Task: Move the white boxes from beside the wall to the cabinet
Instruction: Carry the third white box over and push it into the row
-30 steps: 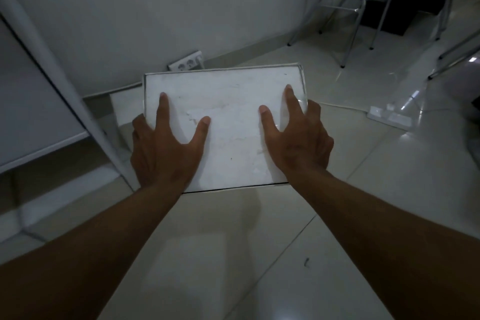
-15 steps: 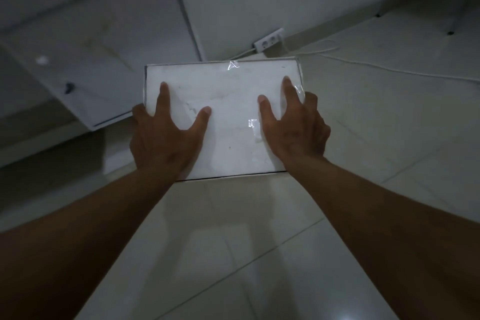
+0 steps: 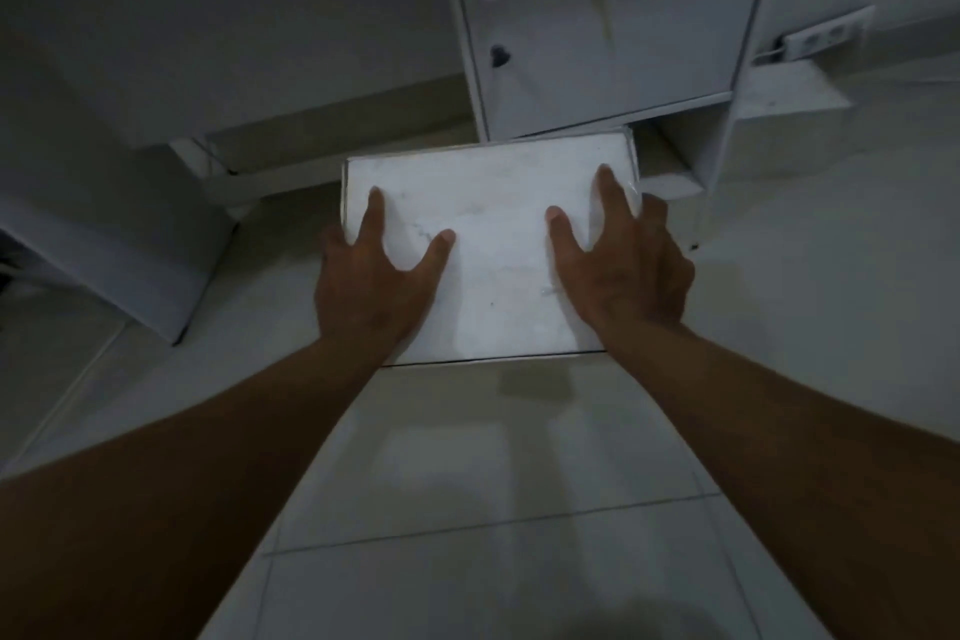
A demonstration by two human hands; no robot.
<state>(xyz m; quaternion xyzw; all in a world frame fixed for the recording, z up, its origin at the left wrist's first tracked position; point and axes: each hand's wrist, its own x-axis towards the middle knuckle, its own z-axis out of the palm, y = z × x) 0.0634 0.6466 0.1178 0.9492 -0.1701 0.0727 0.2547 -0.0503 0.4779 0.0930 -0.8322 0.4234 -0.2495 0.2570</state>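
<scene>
I hold a flat white box [image 3: 493,244] out in front of me, above the tiled floor. My left hand [image 3: 374,286] grips its left side with the thumb and index finger on top. My right hand [image 3: 618,270] grips its right side the same way. The other fingers are hidden under the box. The white cabinet [image 3: 597,21] stands straight ahead, its door with a dark knob just beyond the box's far edge. Another white box [image 3: 789,94] lies on the floor by the wall, to the right of the cabinet.
A white socket strip [image 3: 826,36] sits low on the wall at the far right. A second pale cabinet panel [image 3: 130,244] slants across the left. An open gap [image 3: 670,156] shows under the cabinet door. Glossy white floor tiles [image 3: 493,509] spread below my arms.
My view has swung left from the wall toward the cabinet, carrying the box along. The cabinet door now stands directly behind the box. My grip on the box has stayed the same.
</scene>
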